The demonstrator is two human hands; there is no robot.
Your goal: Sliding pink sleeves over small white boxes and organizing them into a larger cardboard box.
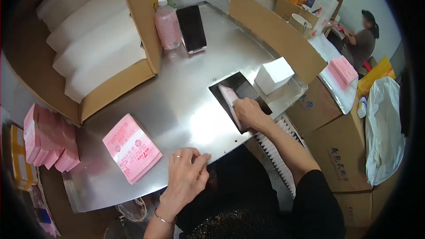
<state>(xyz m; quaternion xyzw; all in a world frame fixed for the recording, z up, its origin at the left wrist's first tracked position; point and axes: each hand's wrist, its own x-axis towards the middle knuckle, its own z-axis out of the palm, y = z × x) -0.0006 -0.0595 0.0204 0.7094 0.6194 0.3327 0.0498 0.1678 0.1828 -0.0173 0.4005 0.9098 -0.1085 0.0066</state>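
Observation:
My right hand (250, 112) is closed around a pink and white packet (228, 95), which stands tilted at the dark rectangular opening (241, 82) in the metal table (186, 93). My left hand (187, 171), with a ring and a bracelet, hovers at the table's front edge. Its fingers are curled in, and nothing shows between them. To its left lies a neat pile of flat pink printed packages (133, 148) with a white band across the top.
At the left, an open cardboard box (117, 86) holds white paper stacks (106, 48); more pink bundles (48, 137) stand below it. A pink bottle (168, 26), a dark tablet (191, 28) and a white block (275, 75) stand on the table. Cartons (341, 155) line the right. Another person (364, 40) sits far right.

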